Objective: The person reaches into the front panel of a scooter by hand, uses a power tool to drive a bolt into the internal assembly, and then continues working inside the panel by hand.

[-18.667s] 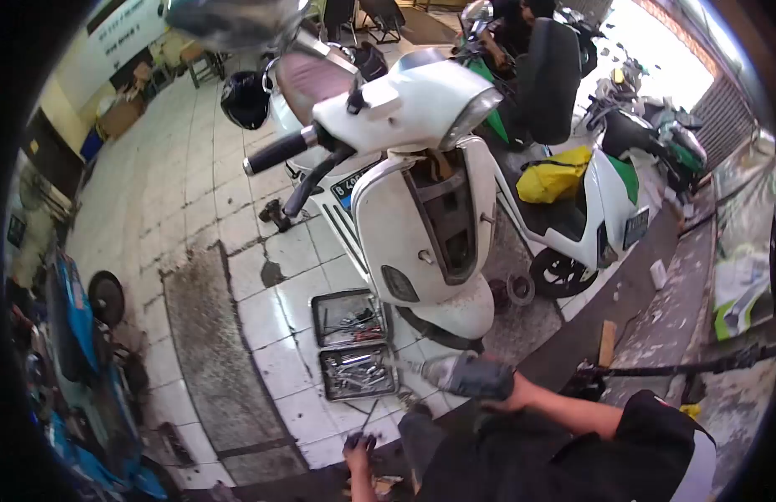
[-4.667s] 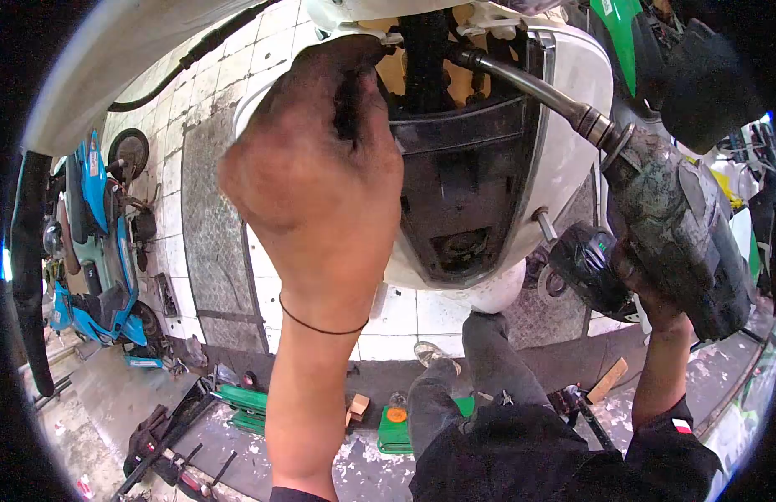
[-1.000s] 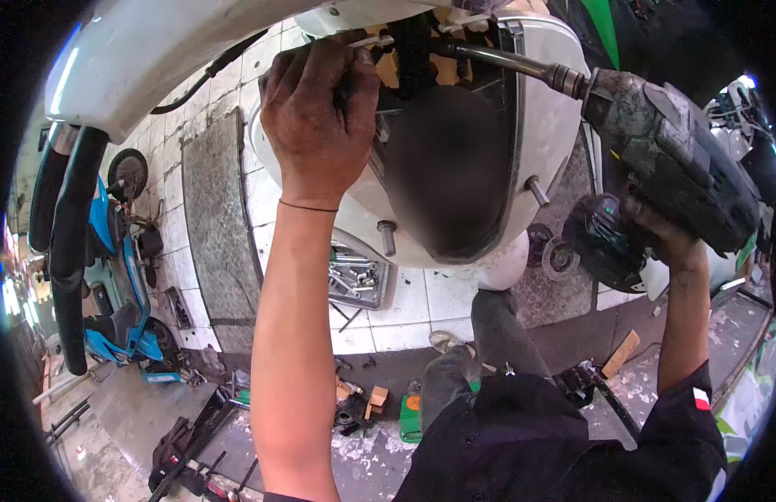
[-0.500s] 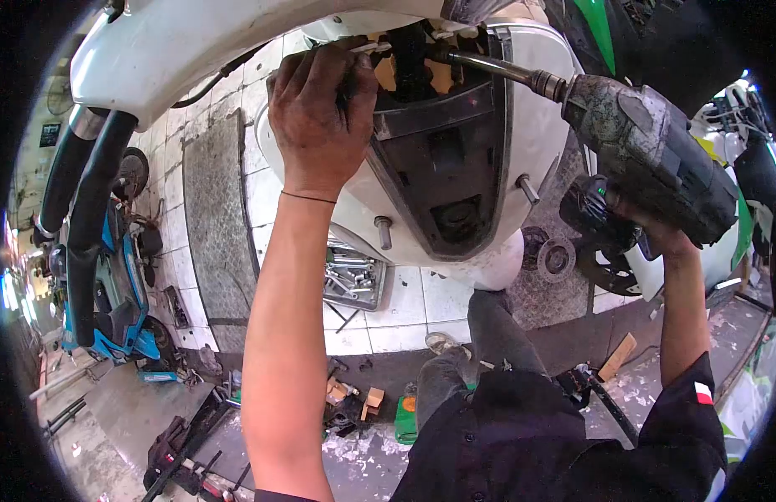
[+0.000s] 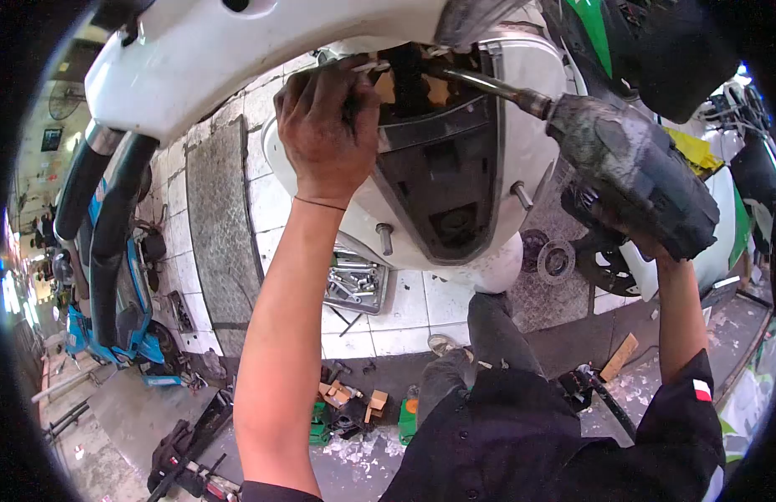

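My right hand (image 5: 651, 243), mostly hidden, is wrapped round the grip of a dark, worn impact wrench (image 5: 630, 167). Its long metal extension (image 5: 501, 89) runs left into the open cavity (image 5: 409, 84) of a white scooter body (image 5: 413, 243). At the left rim of that cavity is my left hand (image 5: 327, 134), its fingers curled closed. A bit of pale metal (image 5: 371, 66) shows by the fingertips, but what they hold is hidden. Below the cavity lies a dark tapered panel (image 5: 442, 184), with a metal peg (image 5: 384, 238) and a second peg (image 5: 522, 196) on either side.
A tray of sockets and wrenches (image 5: 358, 284) rests on the white tiles under my left forearm. A white body part with black tubes (image 5: 124, 184) crosses the upper left. A blue motorcycle (image 5: 124, 309) stands at left; a brake disc (image 5: 556, 260) lies at right.
The impact wrench has shifted slightly left and down in view, its extension still in the cavity. My left hand stays at the rim. The camera view has moved a little.
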The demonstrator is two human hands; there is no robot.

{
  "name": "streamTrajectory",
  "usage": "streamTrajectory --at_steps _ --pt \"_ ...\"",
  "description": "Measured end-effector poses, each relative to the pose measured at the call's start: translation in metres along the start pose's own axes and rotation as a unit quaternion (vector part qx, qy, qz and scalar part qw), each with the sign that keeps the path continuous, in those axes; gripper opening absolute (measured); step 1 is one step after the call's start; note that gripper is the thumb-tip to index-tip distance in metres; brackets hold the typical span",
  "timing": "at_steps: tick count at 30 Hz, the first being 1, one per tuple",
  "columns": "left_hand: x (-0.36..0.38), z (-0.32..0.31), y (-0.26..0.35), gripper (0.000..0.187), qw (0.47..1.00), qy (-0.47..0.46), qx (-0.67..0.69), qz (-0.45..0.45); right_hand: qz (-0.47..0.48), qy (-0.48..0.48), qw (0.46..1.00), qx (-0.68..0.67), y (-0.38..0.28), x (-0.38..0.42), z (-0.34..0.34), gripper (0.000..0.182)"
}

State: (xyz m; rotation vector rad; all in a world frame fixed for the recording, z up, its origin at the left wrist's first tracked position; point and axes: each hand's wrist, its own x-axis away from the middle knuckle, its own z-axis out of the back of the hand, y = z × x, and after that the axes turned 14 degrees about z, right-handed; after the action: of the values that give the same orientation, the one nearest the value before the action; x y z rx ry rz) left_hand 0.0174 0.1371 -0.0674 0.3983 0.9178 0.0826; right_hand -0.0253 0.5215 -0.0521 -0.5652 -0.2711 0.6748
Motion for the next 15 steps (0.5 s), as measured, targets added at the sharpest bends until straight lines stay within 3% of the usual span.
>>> streamTrajectory --at_steps 1,2,5,8,10,15 --pt "0.001 0.0 -0.001 0.017 1.0 0.002 -0.001 0.0 0.019 -0.002 0.998 0.068 -0.007 0.001 0.002 0.043" --pt "0.001 0.0 0.0 0.018 1.0 -0.004 -0.017 0.014 0.022 -0.003 0.999 -0.028 -0.012 0.003 0.002 0.044" --pt "0.003 -0.002 -0.001 0.014 0.999 0.0 -0.01 0.031 0.021 0.0 0.988 -0.152 -0.033 -0.003 0.001 0.044" --pt "0.005 -0.002 -0.009 0.018 1.0 -0.007 -0.016 0.008 0.03 -0.009 0.982 -0.187 -0.032 -0.007 -0.002 0.045" --pt "0.006 -0.003 -0.003 0.019 0.999 -0.04 0.006 0.029 0.033 -0.011 0.979 -0.203 -0.025 -0.008 -0.003 0.045" --pt "0.012 -0.002 0.006 0.027 0.992 -0.024 0.028 0.117 0.055 -0.01 0.968 -0.243 0.001 -0.026 -0.017 0.045"
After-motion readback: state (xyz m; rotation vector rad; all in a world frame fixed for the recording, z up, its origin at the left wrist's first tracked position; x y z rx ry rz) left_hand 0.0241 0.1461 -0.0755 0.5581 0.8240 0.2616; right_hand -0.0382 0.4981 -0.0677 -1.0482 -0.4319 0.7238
